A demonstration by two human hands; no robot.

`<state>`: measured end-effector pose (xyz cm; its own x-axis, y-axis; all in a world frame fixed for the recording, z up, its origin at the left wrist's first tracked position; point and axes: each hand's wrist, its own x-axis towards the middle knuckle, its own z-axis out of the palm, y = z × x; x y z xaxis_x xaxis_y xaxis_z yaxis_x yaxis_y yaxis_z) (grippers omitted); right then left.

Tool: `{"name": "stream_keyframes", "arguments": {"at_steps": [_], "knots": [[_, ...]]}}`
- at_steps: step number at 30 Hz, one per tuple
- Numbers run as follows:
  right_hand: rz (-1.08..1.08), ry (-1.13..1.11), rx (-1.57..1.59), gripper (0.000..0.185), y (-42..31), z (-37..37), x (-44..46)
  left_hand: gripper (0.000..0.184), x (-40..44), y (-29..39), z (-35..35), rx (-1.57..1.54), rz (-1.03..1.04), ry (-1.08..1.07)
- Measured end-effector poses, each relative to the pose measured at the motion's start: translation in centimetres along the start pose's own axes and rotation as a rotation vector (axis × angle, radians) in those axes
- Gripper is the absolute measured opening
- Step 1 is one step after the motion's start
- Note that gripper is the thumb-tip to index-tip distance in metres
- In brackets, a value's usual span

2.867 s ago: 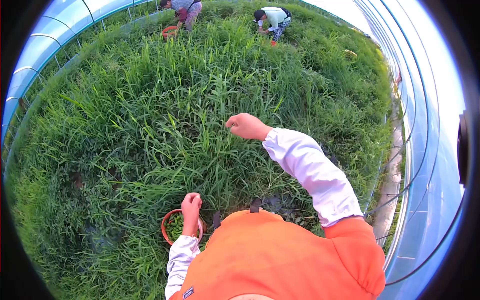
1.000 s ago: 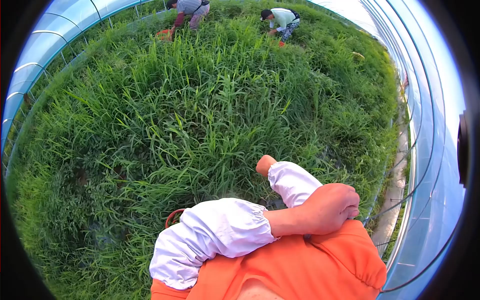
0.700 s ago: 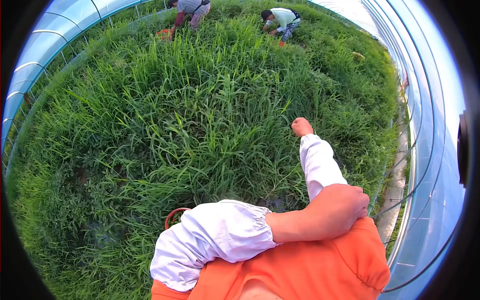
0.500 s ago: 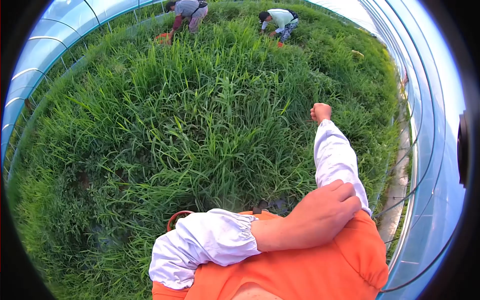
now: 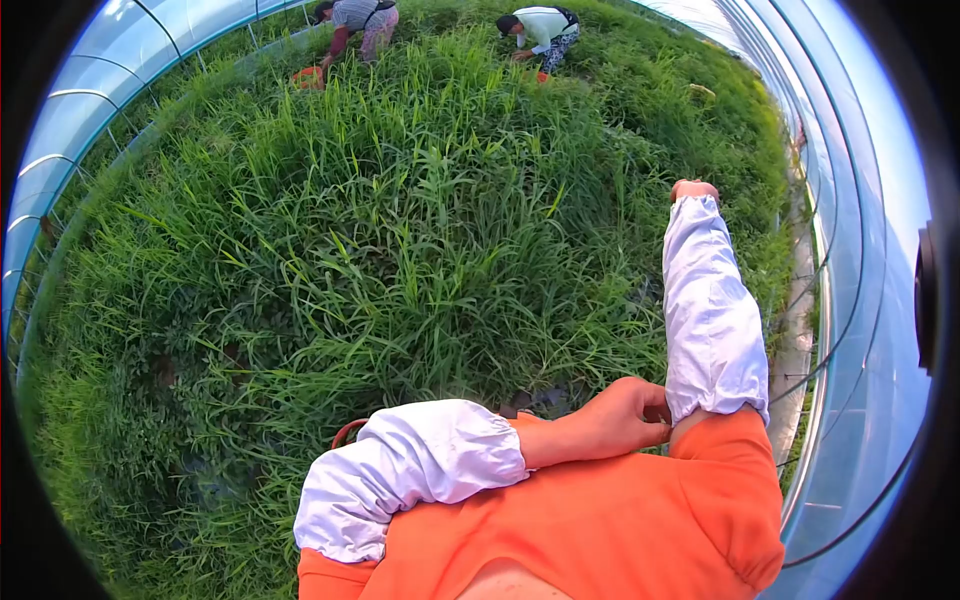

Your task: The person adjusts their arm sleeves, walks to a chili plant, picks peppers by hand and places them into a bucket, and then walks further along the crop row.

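My left hand (image 5: 625,415) reaches across my chest to my right elbow, with thumb and fingers closed on the edge of the white oversleeve (image 5: 712,310) there. Bare skin shows just below that edge, above the orange shirt sleeve (image 5: 730,450). Stretched forward over the plants, my right hand (image 5: 693,188) is closed in a fist, partly hidden behind the oversleeve's far cuff. Nothing shows in it. A second white oversleeve (image 5: 410,480) covers my left forearm.
Dense tall grass (image 5: 430,220) and leafy plants fill the ground ahead. Two people, one in a grey top (image 5: 355,14) and one in a pale top (image 5: 545,28), bend by red containers. Plastic sheeting on hoops (image 5: 850,200) curves along both sides.
My left hand has turned and moved from over the orange sleeve to the oversleeve's edge at the elbow. My right arm has swung right and its fist points farther away.
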<state>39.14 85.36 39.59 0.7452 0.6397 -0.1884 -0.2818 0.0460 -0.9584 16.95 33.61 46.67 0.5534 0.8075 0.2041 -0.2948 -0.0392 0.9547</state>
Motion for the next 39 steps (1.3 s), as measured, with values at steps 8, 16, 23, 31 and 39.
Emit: {"name": "stream_keyframes", "arguments": {"at_steps": [8, 16, 23, 31, 39], "knots": [[-0.714, -0.356, -2.175, 0.022, -8.1, -4.6, -12.8, 0.012, 0.1, -1.5, 0.2, -0.242, -0.070, -0.146], [-0.690, -0.297, -2.255, 0.025, -7.2, -6.8, -9.6, 0.012, -0.5, 0.2, -1.1, 0.354, 0.312, -0.160], [-0.632, -0.071, -1.235, 0.026, -5.9, -7.0, -7.1, 0.015, -0.3, 0.3, -0.7, 0.271, 0.546, -0.283], [-0.865, -0.268, -1.135, 0.024, -0.4, -6.9, -12.7, 0.011, -0.3, -0.4, 0.4, 0.275, 0.440, -0.235], [-1.010, -1.056, -1.926, 0.019, 15.4, -17.0, -17.1, 0.010, -1.3, 2.2, -2.1, 0.600, 0.249, -0.124]]}}
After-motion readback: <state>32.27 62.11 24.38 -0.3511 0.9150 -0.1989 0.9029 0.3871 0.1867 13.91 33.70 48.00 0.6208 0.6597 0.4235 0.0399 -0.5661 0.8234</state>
